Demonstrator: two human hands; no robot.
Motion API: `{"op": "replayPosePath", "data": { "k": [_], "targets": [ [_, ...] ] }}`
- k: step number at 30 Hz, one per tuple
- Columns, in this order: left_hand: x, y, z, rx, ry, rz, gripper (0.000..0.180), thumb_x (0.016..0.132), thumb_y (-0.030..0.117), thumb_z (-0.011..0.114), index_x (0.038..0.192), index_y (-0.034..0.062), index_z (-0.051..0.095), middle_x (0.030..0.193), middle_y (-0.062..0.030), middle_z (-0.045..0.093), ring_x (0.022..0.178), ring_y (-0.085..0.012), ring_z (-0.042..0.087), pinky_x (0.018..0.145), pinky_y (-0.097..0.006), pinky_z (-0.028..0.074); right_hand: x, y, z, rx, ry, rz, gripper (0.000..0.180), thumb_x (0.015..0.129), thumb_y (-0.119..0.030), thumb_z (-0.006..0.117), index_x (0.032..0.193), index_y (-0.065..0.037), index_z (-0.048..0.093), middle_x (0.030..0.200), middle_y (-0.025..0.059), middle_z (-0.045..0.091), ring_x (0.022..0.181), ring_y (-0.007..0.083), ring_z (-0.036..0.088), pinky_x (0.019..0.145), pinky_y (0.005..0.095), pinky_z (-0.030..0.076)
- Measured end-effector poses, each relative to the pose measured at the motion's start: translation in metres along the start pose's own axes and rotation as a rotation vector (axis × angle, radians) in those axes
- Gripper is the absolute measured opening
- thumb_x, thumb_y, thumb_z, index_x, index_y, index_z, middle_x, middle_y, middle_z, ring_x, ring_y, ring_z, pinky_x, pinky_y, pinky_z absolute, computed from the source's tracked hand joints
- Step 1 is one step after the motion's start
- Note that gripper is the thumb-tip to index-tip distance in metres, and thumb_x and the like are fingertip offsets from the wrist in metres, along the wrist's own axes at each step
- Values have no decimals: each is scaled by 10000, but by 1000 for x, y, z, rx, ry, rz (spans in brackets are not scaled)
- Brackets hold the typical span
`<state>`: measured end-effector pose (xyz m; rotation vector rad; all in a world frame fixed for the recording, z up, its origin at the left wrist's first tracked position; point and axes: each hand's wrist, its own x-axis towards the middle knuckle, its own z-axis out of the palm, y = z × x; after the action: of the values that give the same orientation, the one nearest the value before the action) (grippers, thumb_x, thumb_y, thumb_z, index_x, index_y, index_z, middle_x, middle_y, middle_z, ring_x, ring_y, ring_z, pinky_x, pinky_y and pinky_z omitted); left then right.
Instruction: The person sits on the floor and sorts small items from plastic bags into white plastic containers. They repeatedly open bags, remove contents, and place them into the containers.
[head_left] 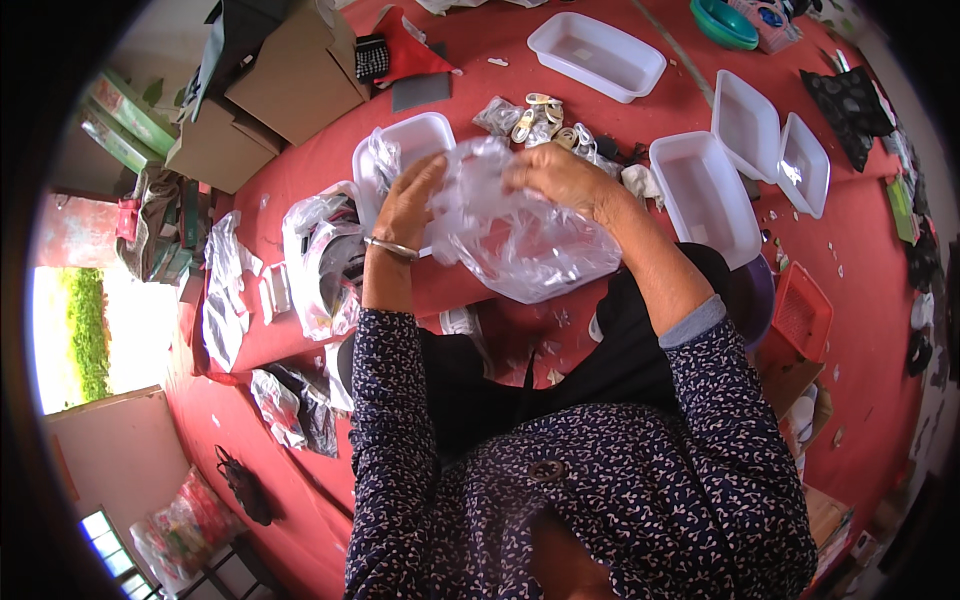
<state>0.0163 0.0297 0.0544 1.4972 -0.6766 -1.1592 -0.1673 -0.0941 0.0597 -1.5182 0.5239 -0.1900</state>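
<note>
A clear plastic bag (540, 255) hangs between my two hands, its crumpled mouth gathered at the top and its body sagging over my lap. My left hand (408, 200), with a metal bangle at the wrist, is closed on the bag's left edge. On the other side my right hand (565, 180) pinches the upper right edge, slightly blurred. I cannot make out anything inside the bag. Just behind my left hand stands a white tub (425, 130) with some clear plastic in it. Past my right hand lie several small shoes (540, 118) and clear wrapping.
At left, another white tub (290, 235) holds plastic-wrapped items. White tubs (705, 195) stand at right and a shallow one (597, 55) at the back. A red basket (802, 310) sits right of my knee. Cardboard boxes (295, 85) are stacked back left on the red floor covering.
</note>
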Motion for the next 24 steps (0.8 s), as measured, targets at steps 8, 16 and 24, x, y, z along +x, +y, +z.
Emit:
{"op": "replayPosePath", "data": {
  "k": [8,16,24],
  "targets": [
    [-23,-26,31,-152,-34,-4,914,709,182,656,1327,206,-17,1171,-208,392,1063,-329,430,793,-478,404,14,24,-16,358,296,58,227,842,-259,495,776,-87,627,671,-54,515,585,33,375,519,183,309],
    [-24,-18,34,248,-63,188,927,588,-175,491,1323,191,60,1151,-176,415,918,-195,529,729,-311,466,30,36,-22,5,769,-104,261,801,-204,487,692,6,597,482,22,454,440,103,429,433,266,334],
    [-41,6,40,-48,-15,166,991,575,30,718,1326,184,90,1345,-127,151,1178,-353,260,920,-398,349,28,16,-10,381,289,-56,215,840,-251,487,805,-68,595,553,-54,429,477,25,342,445,174,284]
  ]
}}
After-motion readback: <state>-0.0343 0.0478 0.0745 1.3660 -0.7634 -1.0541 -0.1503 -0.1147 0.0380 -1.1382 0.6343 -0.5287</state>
